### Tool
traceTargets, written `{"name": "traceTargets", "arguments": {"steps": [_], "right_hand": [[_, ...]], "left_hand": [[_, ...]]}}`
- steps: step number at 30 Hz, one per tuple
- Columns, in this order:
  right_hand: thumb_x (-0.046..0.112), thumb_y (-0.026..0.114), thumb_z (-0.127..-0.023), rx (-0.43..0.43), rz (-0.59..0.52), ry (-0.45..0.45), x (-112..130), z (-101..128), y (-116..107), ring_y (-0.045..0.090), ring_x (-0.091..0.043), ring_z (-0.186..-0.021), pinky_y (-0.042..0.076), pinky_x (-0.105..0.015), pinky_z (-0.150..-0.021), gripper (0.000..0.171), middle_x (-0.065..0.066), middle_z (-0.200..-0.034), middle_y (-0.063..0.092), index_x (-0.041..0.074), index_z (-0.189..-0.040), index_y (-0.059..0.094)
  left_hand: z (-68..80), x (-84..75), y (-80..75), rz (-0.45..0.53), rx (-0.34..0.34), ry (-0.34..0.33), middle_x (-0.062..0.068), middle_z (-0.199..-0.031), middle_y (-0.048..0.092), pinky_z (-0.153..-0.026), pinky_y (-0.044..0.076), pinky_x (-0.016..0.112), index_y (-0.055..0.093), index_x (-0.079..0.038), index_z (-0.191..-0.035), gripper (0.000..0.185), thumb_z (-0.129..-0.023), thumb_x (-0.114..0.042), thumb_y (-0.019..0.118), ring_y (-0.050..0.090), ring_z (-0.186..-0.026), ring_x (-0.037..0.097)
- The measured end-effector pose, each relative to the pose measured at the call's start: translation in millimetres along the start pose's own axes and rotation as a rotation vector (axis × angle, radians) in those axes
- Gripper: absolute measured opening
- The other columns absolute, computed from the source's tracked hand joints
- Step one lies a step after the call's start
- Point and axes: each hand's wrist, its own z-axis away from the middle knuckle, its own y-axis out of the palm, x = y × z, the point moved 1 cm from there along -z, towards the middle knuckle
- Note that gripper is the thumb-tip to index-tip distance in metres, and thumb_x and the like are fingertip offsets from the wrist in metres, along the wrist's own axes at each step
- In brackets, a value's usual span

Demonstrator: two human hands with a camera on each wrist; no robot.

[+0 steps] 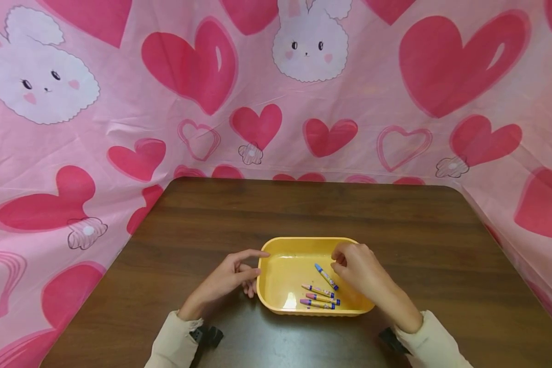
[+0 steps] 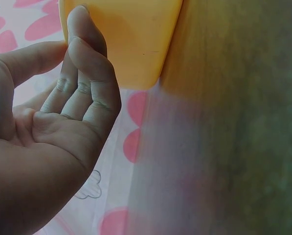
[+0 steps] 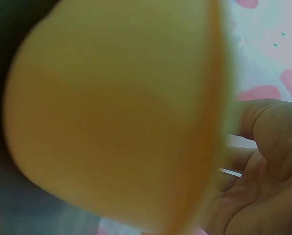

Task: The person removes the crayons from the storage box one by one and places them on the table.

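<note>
A: Tray?
B: Yellow tray [image 1: 280, 276] at table [image 1: 395, 230] centre, four crayons [image 1: 321, 291] inside, toward 4 o'clock.
A: Hands?
B: Left hand [image 1: 230, 278] at tray's 9 o'clock, fingers loosely curled against its wall, gripping nothing. Right hand [image 1: 356, 268] over 3 o'clock rim, fingers curled; can't tell if holding anything.

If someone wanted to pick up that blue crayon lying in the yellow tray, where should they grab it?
Probably around the middle of the blue crayon, pinched across its thin width from above. It lies flat and slanted on the yellow plastic tray's floor, apart from the three other crayons, so fingers fit on both sides.
</note>
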Motion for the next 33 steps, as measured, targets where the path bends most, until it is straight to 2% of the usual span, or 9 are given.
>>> {"name": "traceTargets", "arguments": {"steps": [6, 12, 16, 23, 33], "right_hand": [[-0.001, 0.076, -0.078, -0.017, 0.019, -0.049, -9.5, -3.0, 14.2, 0.055, -0.012, -0.066, 0.054, -0.034, -0.066, 0.007, 0.0, -0.072, 0.065, 0.003, -0.082, 0.071], [0.001, 0.076, -0.077, -0.019, 0.003, -0.053, -14.3, -6.6, 24.4, 0.054, -0.009, -0.063, 0.052, -0.029, -0.061, 0.007, 0.002, -0.069, 0.063, 0.004, -0.079, 0.07], [0.001, 0.076, -0.077, -0.009, -0.018, -0.038, -16.2, -5.5, 33.6, 0.051, -0.007, -0.058, 0.047, -0.024, -0.056, 0.01, 0.005, -0.064, 0.059, 0.007, -0.075, 0.069], [0.006, 0.079, -0.078, 0.051, 0.01, 0.023, -13.7, -1.3, 48.8, 0.046, -0.01, -0.057, 0.041, -0.025, -0.052, 0.015, 0.006, -0.063, 0.053, 0.011, -0.073, 0.066], [0.007, 0.078, -0.081, 0.091, 0.002, 0.053, -8.3, -2.8, 53.3, 0.047, -0.009, -0.056, 0.042, -0.024, -0.051, 0.019, 0.008, -0.06, 0.05, 0.013, -0.072, 0.063]], "left_hand": [[-0.1, -0.4, 0.6, 0.01, -0.003, -0.008, 0.016, -0.072, 0.068, -0.057, 0.057, 0.033, 0.051, -0.004, -0.142, 0.042, -0.1, -0.007, 0.058, 0.065, -0.057, 0.023], [-0.5, -1.2, -0.2, 0.002, -0.006, 0.009, 0.02, -0.071, 0.067, -0.056, 0.057, 0.034, 0.052, -0.003, -0.141, 0.041, -0.1, -0.006, 0.058, 0.065, -0.057, 0.026], [0.3, -2.1, 0.2, 0.006, -0.003, 0.008, 0.021, -0.071, 0.066, -0.055, 0.057, 0.035, 0.051, -0.001, -0.141, 0.042, -0.1, -0.006, 0.058, 0.065, -0.056, 0.026], [0.2, -4.7, 2.6, 0.006, -0.002, -0.021, 0.021, -0.071, 0.067, -0.056, 0.057, 0.036, 0.052, -0.003, -0.141, 0.042, -0.1, -0.007, 0.058, 0.065, -0.057, 0.025], [0.5, -1.8, 0.8, 0.004, -0.007, -0.026, 0.022, -0.073, 0.067, -0.057, 0.057, 0.034, 0.052, -0.004, -0.141, 0.041, -0.1, -0.008, 0.058, 0.065, -0.059, 0.033]]}}
